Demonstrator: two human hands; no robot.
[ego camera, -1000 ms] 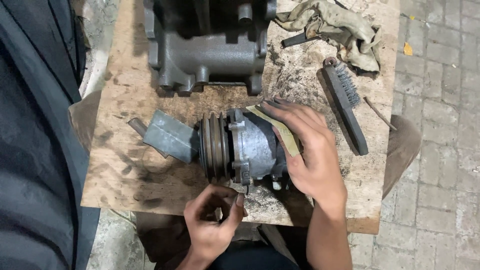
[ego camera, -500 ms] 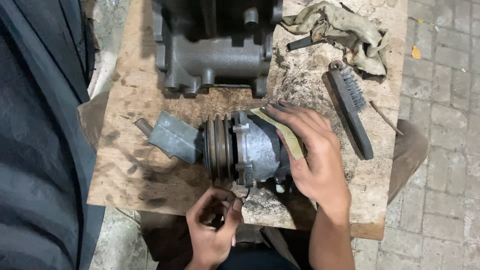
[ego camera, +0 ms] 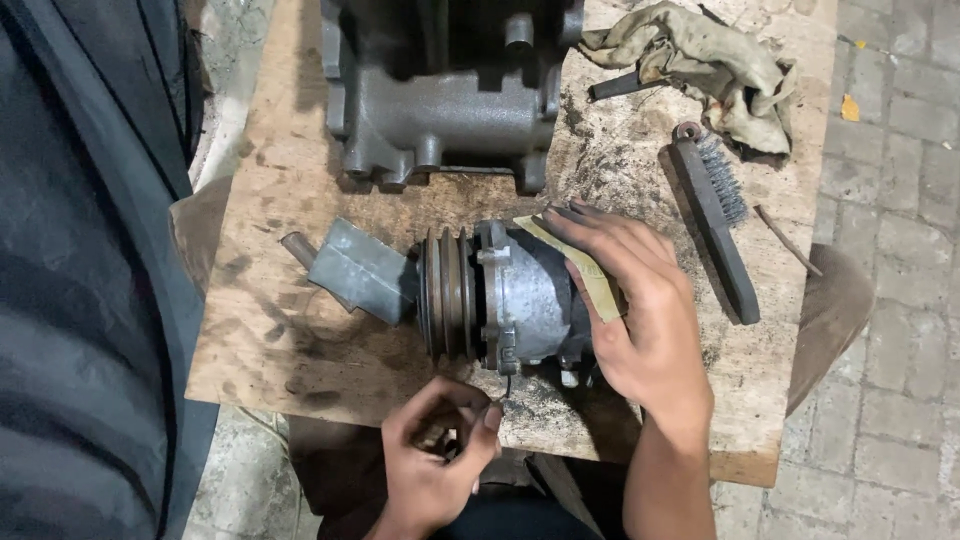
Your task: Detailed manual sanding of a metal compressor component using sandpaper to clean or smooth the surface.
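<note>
A grey metal compressor [ego camera: 520, 295] with a grooved pulley [ego camera: 447, 293] lies on its side on a worn wooden board [ego camera: 270, 340]. My right hand [ego camera: 635, 310] rests flat on its right end, pressing a strip of sandpaper [ego camera: 585, 270] against the body. My left hand [ego camera: 440, 455] is at the board's near edge, just below the compressor, with fingertips pinched on a thin dark wire [ego camera: 505, 388] that hangs from it. A grey metal bracket [ego camera: 355, 270] lies against the pulley's left side.
A large dark cast-metal housing [ego camera: 445, 95] stands at the back of the board. A wire brush [ego camera: 715, 225] lies to the right, a dirty rag [ego camera: 705, 65] over a tool at the back right. Dark cloth [ego camera: 80, 300] fills the left; brick paving [ego camera: 890, 300] lies to the right.
My left hand has shifted slightly up toward the compressor's underside, fingers pinching together. My right hand stays on the sandpaper and compressor.
</note>
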